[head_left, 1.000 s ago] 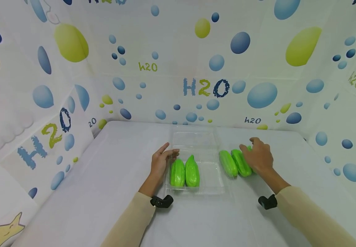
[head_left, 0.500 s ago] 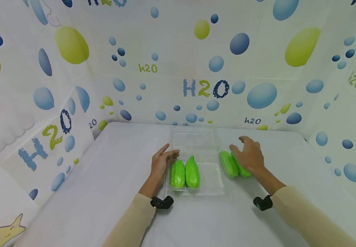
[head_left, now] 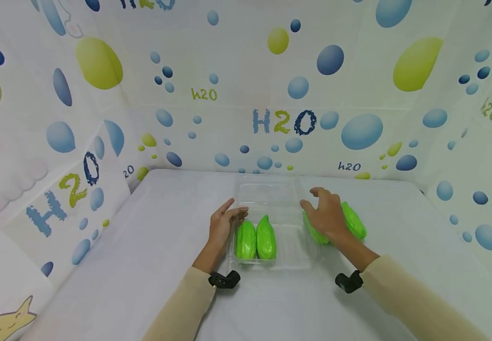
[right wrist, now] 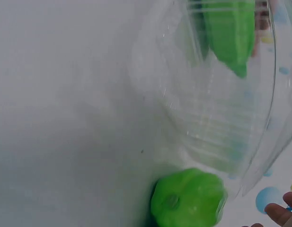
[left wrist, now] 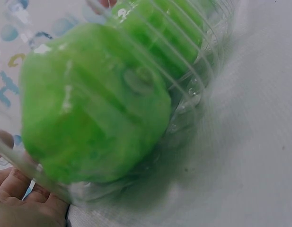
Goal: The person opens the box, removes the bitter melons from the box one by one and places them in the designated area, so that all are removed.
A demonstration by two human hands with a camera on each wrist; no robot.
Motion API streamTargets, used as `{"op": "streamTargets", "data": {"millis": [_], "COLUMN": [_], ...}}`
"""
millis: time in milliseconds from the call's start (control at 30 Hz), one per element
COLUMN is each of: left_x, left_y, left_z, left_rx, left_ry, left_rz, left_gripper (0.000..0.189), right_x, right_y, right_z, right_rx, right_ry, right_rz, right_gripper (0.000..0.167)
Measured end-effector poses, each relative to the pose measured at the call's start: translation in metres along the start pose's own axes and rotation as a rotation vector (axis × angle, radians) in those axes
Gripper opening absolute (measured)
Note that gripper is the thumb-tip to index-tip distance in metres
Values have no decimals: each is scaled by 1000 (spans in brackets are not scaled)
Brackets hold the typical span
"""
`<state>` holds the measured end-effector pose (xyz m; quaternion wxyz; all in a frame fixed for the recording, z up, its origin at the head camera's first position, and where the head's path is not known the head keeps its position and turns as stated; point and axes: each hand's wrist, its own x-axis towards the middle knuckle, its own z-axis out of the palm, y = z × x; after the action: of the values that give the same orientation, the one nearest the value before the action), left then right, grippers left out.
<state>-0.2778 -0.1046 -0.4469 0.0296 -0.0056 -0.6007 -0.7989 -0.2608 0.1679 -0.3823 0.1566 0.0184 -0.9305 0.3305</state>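
Observation:
A clear plastic clamshell box (head_left: 290,244) lies with its lid raised behind it. Inside, at its left, are two glossy green cucumber-like vegetables (head_left: 246,240), ridged and side by side. My left hand (head_left: 222,227) rests at the box's left wall, fingers extended over the rim; in the left wrist view its fingers (left wrist: 15,187) show beyond the clear wall. My right hand (head_left: 327,213) hovers over loose green vegetables right of the box, thumb and forefinger apart. One loose vegetable (head_left: 314,232) is partly covered by it. Another loose vegetable (head_left: 354,221) lies just to its right.
A white cloth covers the table (head_left: 165,213). A printed curtain (head_left: 229,118) with blue and green drops stands behind and at the sides. The box's raised clear lid (head_left: 267,193) reaches toward the back edge.
My right hand has moved left across the loose vegetables, uncovering the rightmost one and covering the middle one. The left hand and the box have stayed in place.

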Motion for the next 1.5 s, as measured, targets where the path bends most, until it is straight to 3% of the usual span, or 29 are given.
{"op": "streamTargets", "data": {"millis": [900, 1500], "left_x": [0, -2], "left_y": [-1, 2], "left_z": [1, 2], "left_rx": [-9, 1], "left_ry": [5, 8], "left_rz": [2, 8], "left_gripper": [55, 56], "right_x": [-18, -22], "right_y": [-27, -42], "right_z": [26, 41], "right_rx": [205, 152], "right_ry": [-129, -306], "right_rz": [20, 95], "right_gripper": [43, 56]}}
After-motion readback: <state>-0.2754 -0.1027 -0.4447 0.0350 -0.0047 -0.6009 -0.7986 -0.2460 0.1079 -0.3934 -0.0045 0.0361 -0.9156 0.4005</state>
